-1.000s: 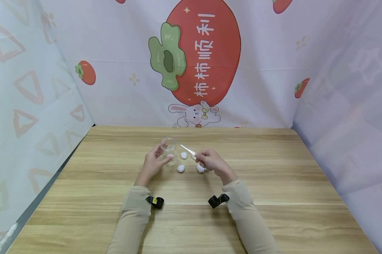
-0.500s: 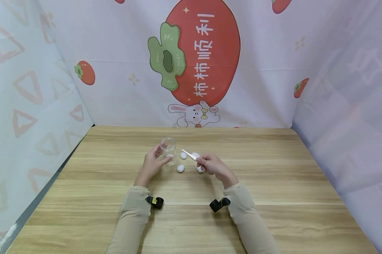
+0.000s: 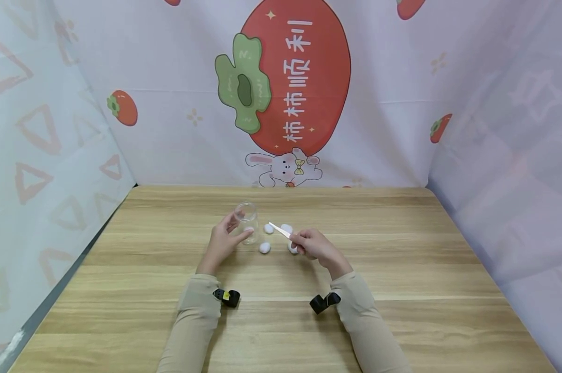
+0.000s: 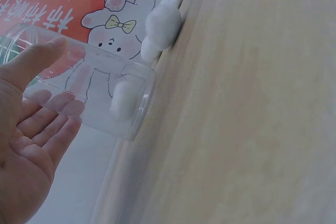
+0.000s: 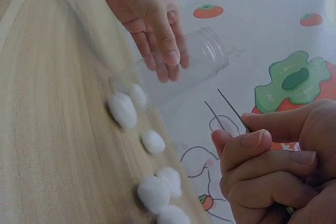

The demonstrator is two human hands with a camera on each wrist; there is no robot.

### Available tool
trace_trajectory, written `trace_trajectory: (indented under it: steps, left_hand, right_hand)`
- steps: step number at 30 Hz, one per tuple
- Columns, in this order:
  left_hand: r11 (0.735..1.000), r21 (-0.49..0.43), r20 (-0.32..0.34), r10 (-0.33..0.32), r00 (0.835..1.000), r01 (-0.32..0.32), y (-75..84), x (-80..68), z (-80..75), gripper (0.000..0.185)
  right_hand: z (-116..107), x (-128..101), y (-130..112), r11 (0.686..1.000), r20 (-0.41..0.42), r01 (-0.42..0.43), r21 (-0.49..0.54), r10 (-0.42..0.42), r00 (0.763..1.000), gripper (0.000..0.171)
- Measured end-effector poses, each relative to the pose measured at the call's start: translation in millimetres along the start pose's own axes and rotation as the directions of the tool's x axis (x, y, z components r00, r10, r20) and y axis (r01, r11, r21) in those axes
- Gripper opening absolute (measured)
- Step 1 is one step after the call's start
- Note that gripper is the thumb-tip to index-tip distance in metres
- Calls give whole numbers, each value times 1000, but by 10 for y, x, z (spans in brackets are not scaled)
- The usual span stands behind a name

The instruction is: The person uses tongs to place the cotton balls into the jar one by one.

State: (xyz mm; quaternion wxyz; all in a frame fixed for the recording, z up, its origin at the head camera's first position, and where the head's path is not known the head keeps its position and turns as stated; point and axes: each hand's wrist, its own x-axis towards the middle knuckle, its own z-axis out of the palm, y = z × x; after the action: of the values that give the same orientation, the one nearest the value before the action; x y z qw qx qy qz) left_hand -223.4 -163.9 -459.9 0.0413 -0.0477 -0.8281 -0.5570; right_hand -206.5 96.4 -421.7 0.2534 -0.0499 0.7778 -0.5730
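Observation:
My left hand (image 3: 227, 235) holds a small clear jar (image 3: 246, 221) upright on the wooden table (image 3: 402, 269), thumb on one side and fingers on the other. In the left wrist view a cotton ball (image 4: 123, 100) shows through the jar (image 4: 89, 90) near its bottom. My right hand (image 3: 304, 242) pinches white tweezers (image 3: 279, 230) that point up and left towards the jar. In the right wrist view the tweezers (image 5: 223, 109) stand apart at the tips with nothing between them. Several cotton balls (image 3: 264, 247) lie loose between the two hands.
A printed cloth backdrop (image 3: 290, 88) closes the table's far side, and cloth walls (image 3: 43, 155) stand left and right. Black wrist straps (image 3: 325, 302) sit on both sleeves.
My right hand has drawn slightly back and down with the tweezers, uncovering a cotton ball behind them. The left hand and jar have stayed put.

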Motion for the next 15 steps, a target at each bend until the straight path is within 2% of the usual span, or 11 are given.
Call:
trace_trajectory:
  steps: [9,15]
  left_hand:
    - [1000,1,10,0,1000,0,-10,-14,1,67]
    - [1000,-5,4,12,1000,-12,-11,-1,-8,66]
  right_hand:
    - [4,-3,44,999,-18,-32,-20,31,999,33]
    - [14,10,69,992,-10,-41,-122,40,999,34]
